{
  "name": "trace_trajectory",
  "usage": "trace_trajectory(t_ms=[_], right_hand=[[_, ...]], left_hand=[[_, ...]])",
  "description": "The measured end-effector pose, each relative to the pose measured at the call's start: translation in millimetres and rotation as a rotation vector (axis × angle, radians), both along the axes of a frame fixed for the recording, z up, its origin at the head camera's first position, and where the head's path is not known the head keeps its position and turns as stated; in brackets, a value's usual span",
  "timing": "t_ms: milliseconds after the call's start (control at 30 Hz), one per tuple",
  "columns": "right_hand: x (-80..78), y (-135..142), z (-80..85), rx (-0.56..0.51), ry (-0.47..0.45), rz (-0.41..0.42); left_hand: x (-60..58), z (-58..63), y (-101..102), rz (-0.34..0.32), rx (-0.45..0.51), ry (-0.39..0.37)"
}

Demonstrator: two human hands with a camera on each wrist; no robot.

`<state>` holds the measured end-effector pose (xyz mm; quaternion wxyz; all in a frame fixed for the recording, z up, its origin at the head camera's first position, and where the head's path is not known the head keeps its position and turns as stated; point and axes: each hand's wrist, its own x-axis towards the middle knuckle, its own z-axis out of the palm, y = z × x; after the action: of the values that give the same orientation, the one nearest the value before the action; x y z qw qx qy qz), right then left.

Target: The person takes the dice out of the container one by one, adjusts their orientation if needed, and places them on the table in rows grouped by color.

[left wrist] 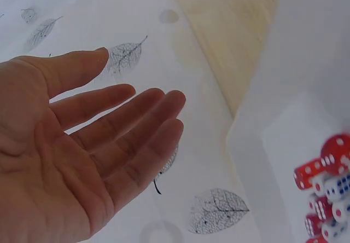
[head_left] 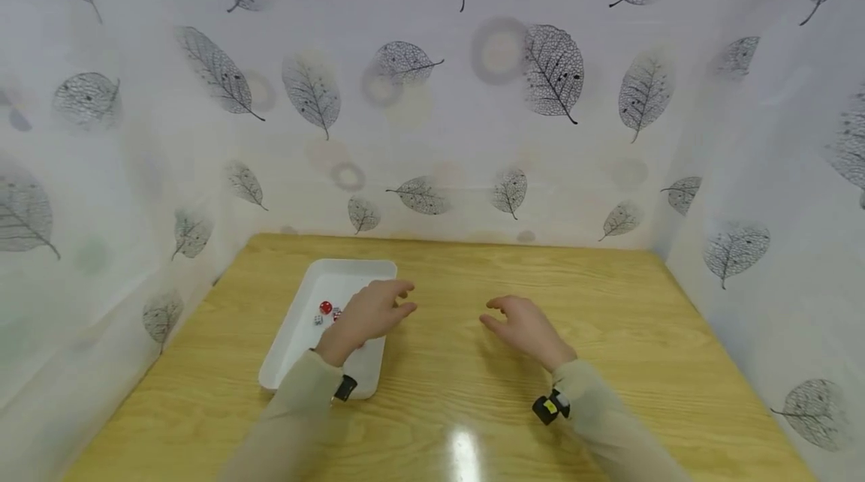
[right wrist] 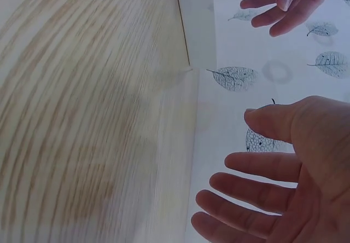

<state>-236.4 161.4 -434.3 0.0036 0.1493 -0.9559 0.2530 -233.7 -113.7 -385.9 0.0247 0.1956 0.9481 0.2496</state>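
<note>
Above the right part of a white tray [head_left: 284, 362] hovers my left hand [head_left: 370, 311], with nothing in its grasp. Its fingers are loosely extended and the thumb stands apart in the left wrist view. Several red and white dice [left wrist: 328, 199] lie together in the tray, partly covered by that hand in the head view; a red die [head_left: 326, 307] and a white die [head_left: 318, 320] show beside it. My right hand [head_left: 528, 328] is held over the bare wood to the right of the tray, fingers spread and holding nothing. Both palms face inward, apart from each other.
The wooden table [head_left: 608, 302] is bounded at the back and sides by pale sheeting [head_left: 446, 129] printed with leaves. Toward the front, a bright light reflection shows on the wood. Each wrist carries a small black camera [head_left: 550, 407].
</note>
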Motion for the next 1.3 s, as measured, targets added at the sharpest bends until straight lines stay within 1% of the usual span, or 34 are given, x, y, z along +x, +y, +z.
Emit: trace_trajectory(t_ms=[233, 433, 567, 700, 833, 967, 1100, 1200, 1300], right_hand=[[-1.1, -12.2, 2.0, -0.030, -0.009, 0.056], [-3.6, -20.7, 1.9, -0.043, -0.053, 0.083], [-5.5, -26.5, 1.9, -0.050, -0.041, 0.140], [-7.4, -31.6, 0.3, -0.052, -0.027, 0.187], [-8.1, -37.0, 0.5, -0.054, -0.008, 0.223], [-8.4, -43.0, 2.4, -0.050, -0.004, 0.250], [-9.9, -50.6, 4.5, -0.054, 0.016, 0.277], [-11.0, -56.8, 5.8, -0.060, 0.043, 0.310], [-11.5, -62.3, 5.2, -0.059, 0.063, 0.345]], left_hand=[[-4.4, -2.7, -20.7, 0.012, -0.028, 0.000], [-6.8, 3.9, -36.3, 0.011, -0.029, -0.029], [-9.8, 4.4, -50.5, 0.029, -0.027, -0.043], [-11.9, 0.6, -66.8, 0.031, -0.016, -0.033], [-14.2, -6.1, -82.5, 0.045, 0.006, -0.023], [-15.8, -11.7, -96.7, 0.062, 0.015, -0.039], [-17.3, -12.9, -110.6, 0.075, 0.020, -0.055], [-17.6, -12.7, -121.4, 0.078, 0.033, -0.037], [-17.5, -15.8, -132.0, 0.096, 0.032, -0.007]])
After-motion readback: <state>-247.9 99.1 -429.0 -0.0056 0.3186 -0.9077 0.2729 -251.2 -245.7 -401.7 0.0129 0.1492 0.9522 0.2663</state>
